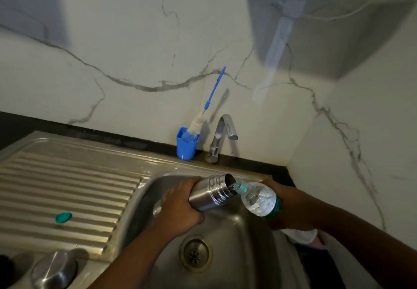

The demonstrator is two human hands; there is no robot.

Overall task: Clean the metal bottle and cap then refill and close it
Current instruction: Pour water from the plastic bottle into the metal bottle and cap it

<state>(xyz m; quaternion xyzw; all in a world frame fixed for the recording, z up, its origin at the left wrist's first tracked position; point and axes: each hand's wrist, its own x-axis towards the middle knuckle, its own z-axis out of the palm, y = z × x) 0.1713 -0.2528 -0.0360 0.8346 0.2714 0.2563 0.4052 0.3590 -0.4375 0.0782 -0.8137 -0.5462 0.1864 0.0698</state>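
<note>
A metal cap (54, 269) is sitting on the counter corner and a teal lid (63, 217) is lying on the ribbed drainboard (67, 189). Over the sink (237, 227), the left hand (180, 212) is gripping the tilted metal bottle (211, 192), fingers wrapped around it. The right hand (284, 207) is clasping a plastic bottle (257, 198), its neck touching the metal bottle's mouth.

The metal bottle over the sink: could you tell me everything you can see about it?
The metal bottle looks like brushed stainless steel, with ridged rings below an open, capless mouth. It is held tilted over the sink, mouth pointing up and to the right. The left hand grips its lower body, hiding the base. The neck of a clear plastic bottle, held by the right hand, meets its mouth. Its inside cannot be seen.
</note>
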